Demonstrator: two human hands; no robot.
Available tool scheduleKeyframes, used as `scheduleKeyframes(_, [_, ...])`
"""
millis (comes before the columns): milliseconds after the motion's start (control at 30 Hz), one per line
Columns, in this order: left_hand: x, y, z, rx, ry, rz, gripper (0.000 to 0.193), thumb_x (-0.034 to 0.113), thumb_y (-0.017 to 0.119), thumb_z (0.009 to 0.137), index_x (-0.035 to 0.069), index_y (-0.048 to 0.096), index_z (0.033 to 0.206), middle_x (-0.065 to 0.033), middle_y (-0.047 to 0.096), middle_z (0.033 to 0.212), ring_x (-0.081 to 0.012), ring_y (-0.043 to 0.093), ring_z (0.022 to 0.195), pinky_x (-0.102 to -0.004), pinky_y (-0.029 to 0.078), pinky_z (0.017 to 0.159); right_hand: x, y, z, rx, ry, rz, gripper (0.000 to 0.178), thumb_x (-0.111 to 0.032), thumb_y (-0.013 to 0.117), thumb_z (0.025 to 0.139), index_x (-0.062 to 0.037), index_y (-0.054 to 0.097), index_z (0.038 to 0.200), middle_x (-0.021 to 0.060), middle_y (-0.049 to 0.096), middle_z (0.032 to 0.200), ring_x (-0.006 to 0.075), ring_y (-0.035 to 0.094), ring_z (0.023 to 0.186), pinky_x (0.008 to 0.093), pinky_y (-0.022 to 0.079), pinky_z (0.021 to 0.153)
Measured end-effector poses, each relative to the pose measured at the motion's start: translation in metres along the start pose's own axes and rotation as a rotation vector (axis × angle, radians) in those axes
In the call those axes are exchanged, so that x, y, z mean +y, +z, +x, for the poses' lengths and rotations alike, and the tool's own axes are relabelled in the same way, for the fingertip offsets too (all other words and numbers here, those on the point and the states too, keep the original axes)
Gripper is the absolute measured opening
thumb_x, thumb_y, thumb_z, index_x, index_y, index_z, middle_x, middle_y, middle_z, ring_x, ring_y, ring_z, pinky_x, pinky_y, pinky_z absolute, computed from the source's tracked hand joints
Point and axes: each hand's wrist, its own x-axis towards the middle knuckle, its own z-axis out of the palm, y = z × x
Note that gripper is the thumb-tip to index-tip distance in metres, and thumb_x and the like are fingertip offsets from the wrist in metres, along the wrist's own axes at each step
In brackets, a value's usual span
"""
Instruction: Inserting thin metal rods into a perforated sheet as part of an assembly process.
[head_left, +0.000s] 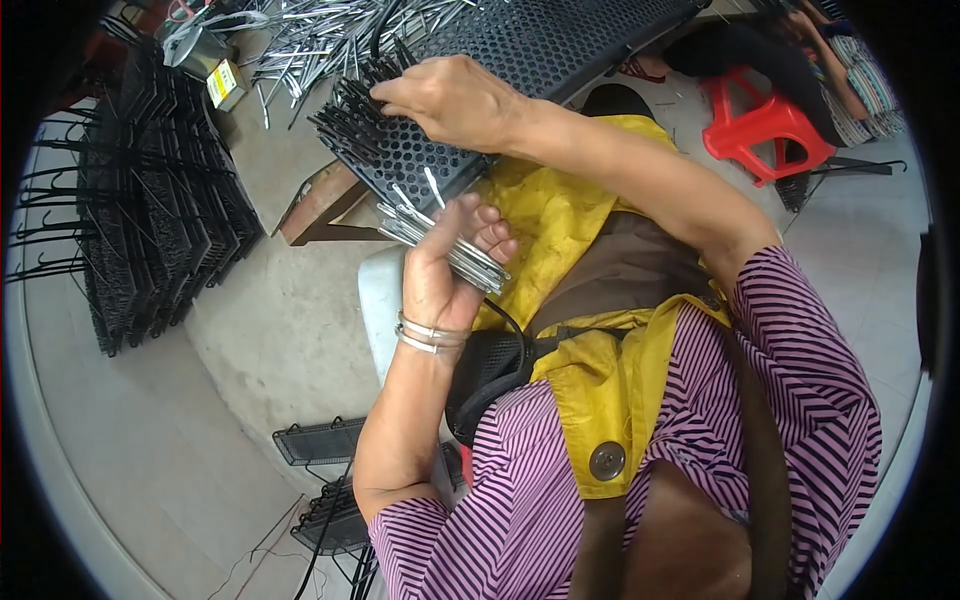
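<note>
My left hand (447, 262) is wrapped round a bundle of thin silver metal rods (484, 268), with a few ends sticking up past the thumb. Two metal bangles circle that wrist. Further off, my right hand (450, 100) has its fingers drawn together at a dense cluster of black, thin upright pieces (350, 125) on a black perforated metal panel (510, 55). Whatever lies between the right fingertips is hidden from view. Past the cluster, many loose silver rods (325, 50) lie in a pile.
Stacked black mesh racks with long hooks (150, 210) stand at the left. A small yellow and white box (226, 85) sits beside a metal can (198, 52). Another person's arm (832, 65) shows near a red plastic stool (765, 125). More black racks (320, 443) lie low on the left.
</note>
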Motion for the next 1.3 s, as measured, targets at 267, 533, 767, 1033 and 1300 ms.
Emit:
scheduleKeyframes(267, [0.001,0.000,-0.002,-0.114,0.021,0.044,0.024,0.022,0.049,0.085,0.002,0.051,0.097,-0.0104,0.055,0.085,-0.0220,0.055,0.076,-0.0353,0.047,0.069,-0.041,-0.030,-0.024,-0.259,0.436,0.595,0.016,-0.006,0.063,0.067,0.0023,0.060,0.079,0.0095,0.058,0.060,0.0135,0.056,0.054,0.0227,0.045,0.052])
scheduleKeyframes(533, [0.000,-0.004,0.001,-0.060,0.053,0.013,0.028,0.024,0.048,0.085,0.002,0.050,0.102,-0.0121,0.055,0.088,-0.0240,0.055,0.080,-0.0364,0.047,0.073,-0.019,-0.037,-0.004,0.275,0.396,0.390,0.008,-0.002,0.060,0.071,-0.0006,0.059,0.078,0.0031,0.058,0.063,0.0068,0.054,0.057,0.0215,0.044,0.050])
scheduleKeyframes(767, [-0.002,-0.002,0.000,-0.055,0.015,0.003,0.028,0.024,0.049,0.085,0.002,0.050,0.101,-0.0121,0.056,0.088,-0.0238,0.055,0.080,-0.0363,0.047,0.074,-0.006,-0.014,0.018,0.618,-0.089,0.037,0.009,-0.007,0.062,0.066,-0.0023,0.057,0.072,0.0101,0.057,0.063,0.0249,0.057,0.059,0.0302,0.047,0.053])
scheduleKeyframes(1033, [-0.001,-0.002,0.000,-0.059,0.002,-0.003,0.027,0.024,0.050,0.084,0.002,0.051,0.101,-0.0116,0.056,0.087,-0.0237,0.055,0.080,-0.0363,0.046,0.074,-0.013,-0.011,0.023,0.454,-0.302,-0.095,0.012,-0.003,0.058,0.062,-0.0028,0.054,0.073,0.0073,0.051,0.061,0.0231,0.054,0.058,0.0304,0.046,0.055])
scheduleKeyframes(1300, [-0.001,0.000,-0.001,-0.057,-0.005,-0.010,0.026,0.023,0.049,0.085,0.002,0.051,0.101,-0.0114,0.056,0.087,-0.0232,0.055,0.079,-0.0361,0.046,0.073,-0.013,-0.011,0.020,0.488,-0.318,-0.082,0.014,-0.002,0.055,0.060,-0.0032,0.053,0.074,0.0058,0.049,0.059,0.0219,0.052,0.058,0.0308,0.045,0.054])
